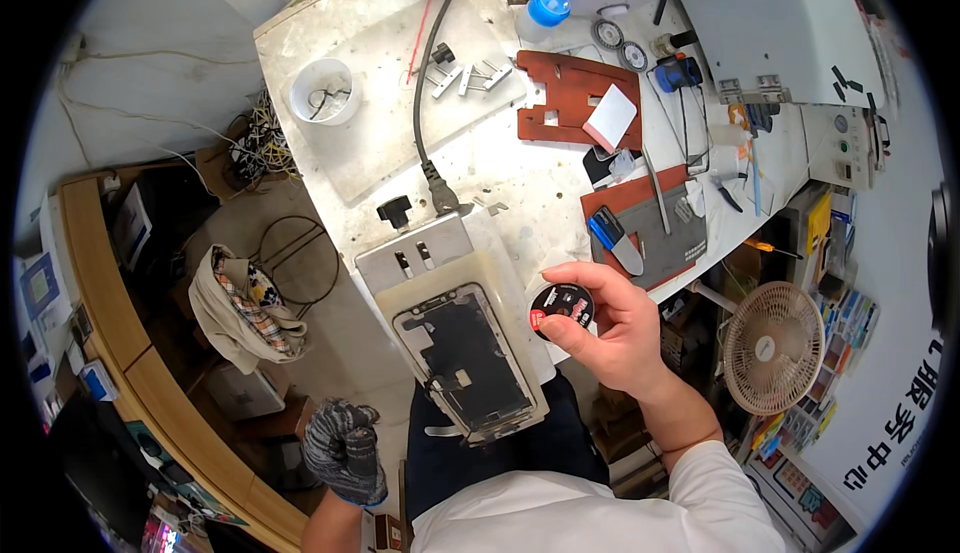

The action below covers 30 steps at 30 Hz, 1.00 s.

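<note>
My right hand [618, 331] pinches a small round black spool [561, 311] with a red patch on its label, thumb across its face, above the bench's front edge. Left of it, a phone screen [470, 358] lies dark side up on a metal heating plate [413, 251], with a short flex cable near its lower end. A thick black power cord [437, 188] plugs into the plate's far end. My left hand [343, 450], in a grey knitted glove, hangs low left of my lap, away from the bench. Its fingers are curled; whatever they hold, if anything, is hidden.
The white bench [380, 168] carries a white cup [325, 92], metal clamps [470, 78], brown-red mats [570, 98] and a blue-handled scraper [612, 238]. A fan [772, 348] stands at right. A cloth bag [245, 308] and a wooden cabinet [155, 383] are at left.
</note>
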Tool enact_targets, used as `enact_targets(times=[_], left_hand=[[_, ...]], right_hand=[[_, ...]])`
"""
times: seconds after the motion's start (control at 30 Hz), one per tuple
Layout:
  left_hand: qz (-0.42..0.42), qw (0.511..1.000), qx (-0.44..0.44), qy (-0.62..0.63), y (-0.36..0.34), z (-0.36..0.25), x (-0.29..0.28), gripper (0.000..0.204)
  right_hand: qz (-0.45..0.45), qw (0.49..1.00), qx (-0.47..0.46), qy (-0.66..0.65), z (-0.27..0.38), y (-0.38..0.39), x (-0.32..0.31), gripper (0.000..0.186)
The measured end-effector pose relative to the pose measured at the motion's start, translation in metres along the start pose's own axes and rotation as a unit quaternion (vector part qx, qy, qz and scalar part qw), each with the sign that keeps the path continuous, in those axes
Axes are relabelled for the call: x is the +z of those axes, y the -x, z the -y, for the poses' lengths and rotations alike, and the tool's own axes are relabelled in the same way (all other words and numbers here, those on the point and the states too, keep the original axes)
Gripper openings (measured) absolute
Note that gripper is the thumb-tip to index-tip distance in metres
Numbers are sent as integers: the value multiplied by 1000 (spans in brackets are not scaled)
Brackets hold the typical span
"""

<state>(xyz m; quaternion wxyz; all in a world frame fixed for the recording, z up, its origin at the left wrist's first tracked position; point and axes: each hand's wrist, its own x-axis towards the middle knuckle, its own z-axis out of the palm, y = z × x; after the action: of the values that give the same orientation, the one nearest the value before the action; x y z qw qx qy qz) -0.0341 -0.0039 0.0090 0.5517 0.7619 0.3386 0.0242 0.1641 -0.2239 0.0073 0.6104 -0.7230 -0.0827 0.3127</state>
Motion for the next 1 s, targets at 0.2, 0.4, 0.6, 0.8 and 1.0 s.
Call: enact_targets(times=[0.2,0.4,0.6,0.8,1.0], left_hand=[[-24,1000,-19,2,-6,-11,14,10],[-62,998,-17,12,-21,-34,37,13],[-22,998,56,-4,-29,-3,33,9],[11,988,144,-55,-37,-14,36,10],[59,988,134,-42,-34,-9,24,9]], right_hand=[[28,999,20,-9,-3,11,-16,38],[23,999,22,-19,-10,28,-26,37],[-13,999,28,-20,-17,49,-30,36],[-56,997,38,-46,-22,52,-31,39],[-89,995,39,-10,-21,37,-26,41]])
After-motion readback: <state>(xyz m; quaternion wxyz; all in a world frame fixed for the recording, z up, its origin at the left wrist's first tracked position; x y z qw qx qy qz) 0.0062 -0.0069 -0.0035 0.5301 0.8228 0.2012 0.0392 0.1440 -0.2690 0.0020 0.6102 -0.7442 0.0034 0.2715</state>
